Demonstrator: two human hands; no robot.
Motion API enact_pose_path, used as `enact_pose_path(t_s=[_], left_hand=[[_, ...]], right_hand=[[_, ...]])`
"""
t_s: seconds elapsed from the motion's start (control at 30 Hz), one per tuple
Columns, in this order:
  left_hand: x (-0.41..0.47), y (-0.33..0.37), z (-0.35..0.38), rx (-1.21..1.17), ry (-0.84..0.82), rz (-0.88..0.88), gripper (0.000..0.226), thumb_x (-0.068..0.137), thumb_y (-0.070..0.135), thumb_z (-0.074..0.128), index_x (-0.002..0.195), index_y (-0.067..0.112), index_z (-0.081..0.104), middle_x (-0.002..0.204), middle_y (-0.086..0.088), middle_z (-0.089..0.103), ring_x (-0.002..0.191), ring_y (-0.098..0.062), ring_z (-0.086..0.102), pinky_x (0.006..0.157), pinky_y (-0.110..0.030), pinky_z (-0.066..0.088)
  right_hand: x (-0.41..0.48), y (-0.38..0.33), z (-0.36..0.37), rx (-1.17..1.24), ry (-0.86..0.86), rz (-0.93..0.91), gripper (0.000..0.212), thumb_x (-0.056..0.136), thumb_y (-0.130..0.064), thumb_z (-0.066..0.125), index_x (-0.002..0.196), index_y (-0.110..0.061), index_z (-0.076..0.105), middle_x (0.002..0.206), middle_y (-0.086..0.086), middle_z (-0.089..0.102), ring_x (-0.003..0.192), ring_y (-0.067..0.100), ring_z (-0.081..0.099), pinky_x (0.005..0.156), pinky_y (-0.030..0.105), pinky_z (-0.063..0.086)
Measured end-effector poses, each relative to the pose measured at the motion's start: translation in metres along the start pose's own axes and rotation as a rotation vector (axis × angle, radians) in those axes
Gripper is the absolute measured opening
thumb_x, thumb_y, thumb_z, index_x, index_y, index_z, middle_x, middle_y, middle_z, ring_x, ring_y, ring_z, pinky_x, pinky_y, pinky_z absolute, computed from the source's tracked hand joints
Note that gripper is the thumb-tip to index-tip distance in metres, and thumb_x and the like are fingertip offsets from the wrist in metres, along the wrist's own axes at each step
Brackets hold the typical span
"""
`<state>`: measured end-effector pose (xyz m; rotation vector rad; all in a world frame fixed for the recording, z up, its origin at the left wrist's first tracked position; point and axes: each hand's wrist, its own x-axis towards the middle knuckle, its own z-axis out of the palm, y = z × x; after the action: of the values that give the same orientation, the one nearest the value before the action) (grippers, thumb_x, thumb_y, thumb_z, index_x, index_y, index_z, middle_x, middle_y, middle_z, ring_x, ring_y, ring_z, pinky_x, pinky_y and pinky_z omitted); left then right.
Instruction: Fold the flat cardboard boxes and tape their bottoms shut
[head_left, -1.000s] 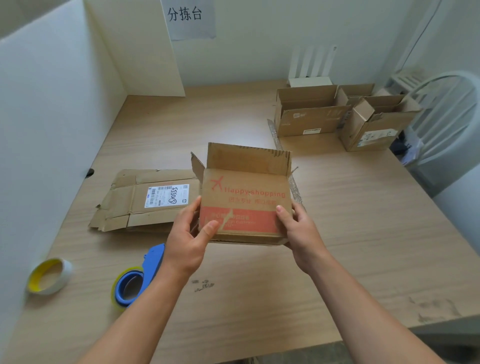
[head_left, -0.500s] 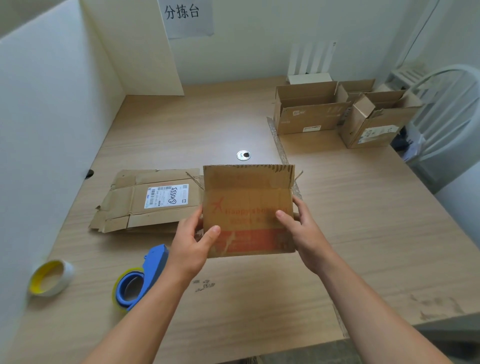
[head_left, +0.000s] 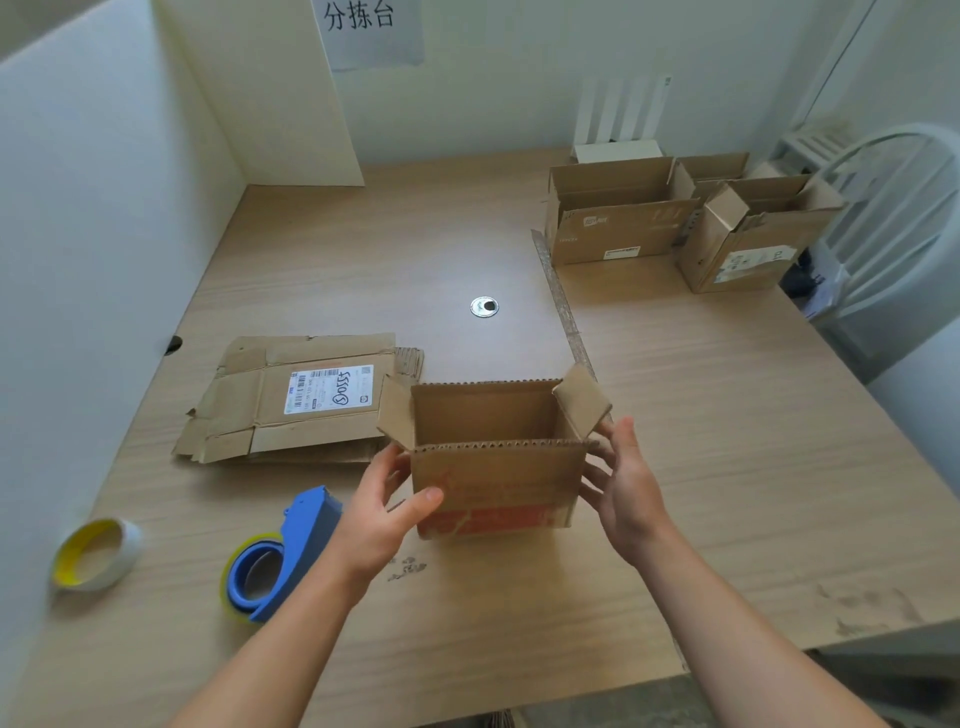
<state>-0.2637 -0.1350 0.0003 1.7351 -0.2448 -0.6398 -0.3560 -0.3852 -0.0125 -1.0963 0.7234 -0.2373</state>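
Left grip (head_left: 384, 512): pinching brown red-printed cardboard box (head_left: 498, 483), left corner.
Right grip (head_left: 626, 493): spread, touching right wall.
Axis: crosswise between my grips.

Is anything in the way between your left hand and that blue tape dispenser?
Nothing visible. The left hand grips the open box at its left side; the blue tape dispenser lies left of it on the table, nothing between them. It must release the box first.
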Motion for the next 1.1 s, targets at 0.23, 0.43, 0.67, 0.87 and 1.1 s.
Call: enact_pose_path(t_s=[0.23, 0.43, 0.67, 0.87, 1.1], left_hand=[[-0.023, -0.006, -0.013, -0.039, 0.1, 0.041, 0.079, 0.063, 0.054, 0.073, 0.135, 0.028, 0.051, 0.124, 0.012, 0.065, 0.117, -0.003, 0.059, 0.091, -0.024, 0.048], [-0.024, 0.016, -0.018, 0.512, 0.389, 0.452, 0.04, 0.087, 0.038, 0.062, 0.123, 0.022, 0.062, 0.116, 0.009, 0.059, 0.108, -0.001, 0.056, 0.094, -0.012, 0.041], [-0.011, 0.012, -0.007, 0.477, 0.496, 0.137, 0.068, 0.089, 0.029, 0.07, 0.149, 0.016, 0.039, 0.136, -0.002, 0.048, 0.123, -0.017, 0.048, 0.102, -0.031, 0.039], [-0.014, 0.007, 0.007, 0.531, 0.341, 0.14, 0.069, 0.088, 0.025, 0.069, 0.149, 0.025, 0.039, 0.126, 0.004, 0.053, 0.108, -0.01, 0.053, 0.092, -0.027, 0.045], [-0.011, 0.004, 0.009, 0.572, 0.316, 0.111, 0.07, 0.091, 0.015, 0.063, 0.153, 0.026, 0.032, 0.115, 0.01, 0.046, 0.093, -0.003, 0.049, 0.087, -0.025, 0.041]], right_hand=[[-0.015, 0.004, -0.017, -0.288, 0.044, -0.062, 0.026, 0.095, -0.05, 0.055, 0.104, -0.026, 0.062, 0.108, 0.002, 0.065, 0.102, 0.018, 0.064, 0.083, 0.031, 0.049], [-0.041, -0.021, -0.009, -0.926, 0.074, -0.805, 0.031, 0.094, -0.034, 0.055, 0.119, -0.018, 0.065, 0.112, -0.008, 0.056, 0.104, 0.006, 0.055, 0.09, 0.017, 0.043], [-0.024, -0.031, -0.001, -0.916, 0.236, -0.6, 0.038, 0.093, -0.028, 0.063, 0.13, -0.02, 0.061, 0.125, 0.001, 0.055, 0.117, 0.019, 0.05, 0.098, 0.023, 0.033], [-0.023, -0.03, 0.008, -1.139, -0.092, -0.323, 0.076, 0.087, -0.039, 0.071, 0.151, -0.039, 0.031, 0.118, -0.004, 0.051, 0.105, 0.017, 0.054, 0.096, 0.035, 0.044], [0.002, -0.045, 0.034, -1.402, -0.026, -0.327, 0.029, 0.096, -0.052, 0.054, 0.108, -0.028, 0.065, 0.107, -0.006, 0.046, 0.101, 0.021, 0.057, 0.077, 0.034, 0.046]])
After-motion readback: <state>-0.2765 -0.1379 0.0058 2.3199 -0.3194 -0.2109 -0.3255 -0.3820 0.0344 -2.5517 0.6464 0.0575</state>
